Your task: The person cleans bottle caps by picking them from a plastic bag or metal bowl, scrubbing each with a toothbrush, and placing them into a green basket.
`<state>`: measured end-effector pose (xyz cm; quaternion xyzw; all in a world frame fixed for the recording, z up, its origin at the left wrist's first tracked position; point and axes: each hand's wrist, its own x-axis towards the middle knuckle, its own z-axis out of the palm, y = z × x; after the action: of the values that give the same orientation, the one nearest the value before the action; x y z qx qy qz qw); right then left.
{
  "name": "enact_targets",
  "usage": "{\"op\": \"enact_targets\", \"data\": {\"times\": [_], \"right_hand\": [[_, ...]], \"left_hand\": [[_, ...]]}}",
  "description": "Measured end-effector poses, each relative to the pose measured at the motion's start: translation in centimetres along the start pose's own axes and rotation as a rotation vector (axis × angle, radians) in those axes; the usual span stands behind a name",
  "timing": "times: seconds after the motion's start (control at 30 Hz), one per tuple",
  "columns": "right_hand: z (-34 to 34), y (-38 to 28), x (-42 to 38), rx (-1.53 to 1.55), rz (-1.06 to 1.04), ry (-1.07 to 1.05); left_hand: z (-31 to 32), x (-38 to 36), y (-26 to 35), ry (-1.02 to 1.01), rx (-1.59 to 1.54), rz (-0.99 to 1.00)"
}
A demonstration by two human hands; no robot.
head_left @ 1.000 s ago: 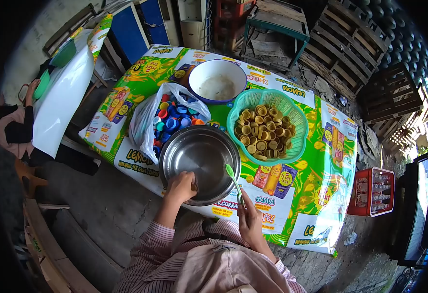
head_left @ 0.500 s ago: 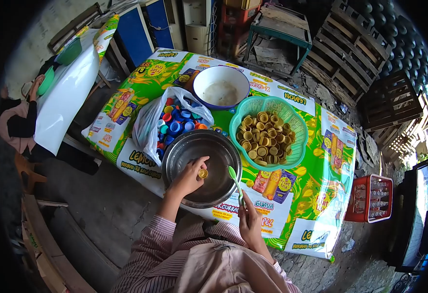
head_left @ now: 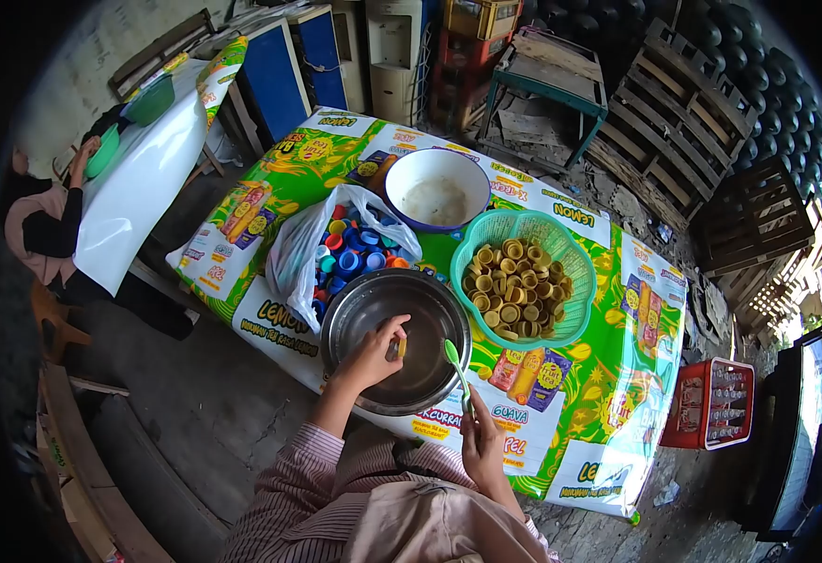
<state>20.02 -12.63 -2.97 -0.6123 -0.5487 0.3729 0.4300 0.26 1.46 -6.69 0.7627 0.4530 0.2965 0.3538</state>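
fingers (head_left: 395, 325) of left hand (head_left: 370, 360) half-curled, pinching probable yellow cap (head_left: 401, 348)

A pale, stained wall (head_left: 73, 70) rises at the far left, behind a side table (head_left: 134, 211) with a glossy white cover. Blue-panelled cabinets (head_left: 278, 80) stand beyond the main table (head_left: 591, 413), which wears a bright green and white printed cover. Red crates (head_left: 464, 61) sit near a worn stand (head_left: 550, 70) with a green frame. Slatted pallets (head_left: 666, 127) lean at the right, before stacked dark green rounded objects (head_left: 791, 108). The grey floor (head_left: 190, 403) looks rough and stained. Bright daylight enters at the far right.
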Motion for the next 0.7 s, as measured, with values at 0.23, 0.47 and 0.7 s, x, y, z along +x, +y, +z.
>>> {"op": "enact_targets", "data": {"times": [0.23, 0.47, 0.7], "right_hand": [[0.2, -0.1, 0.0, -0.01, 0.012, -0.024], [-0.6, -0.1, 0.3, -0.067, -0.065, 0.016], [-1.2, -1.7, 1.7, -0.145, -0.034, 0.005]], "left_hand": [[1.0, 0.2, -1.0, 0.035, -0.127, -0.055], [-1.4, 0.6, 1.2, 0.101, -0.028, 0.06], [-2.8, 0.8, 1.9, 0.071, 0.113, 0.011]]}}
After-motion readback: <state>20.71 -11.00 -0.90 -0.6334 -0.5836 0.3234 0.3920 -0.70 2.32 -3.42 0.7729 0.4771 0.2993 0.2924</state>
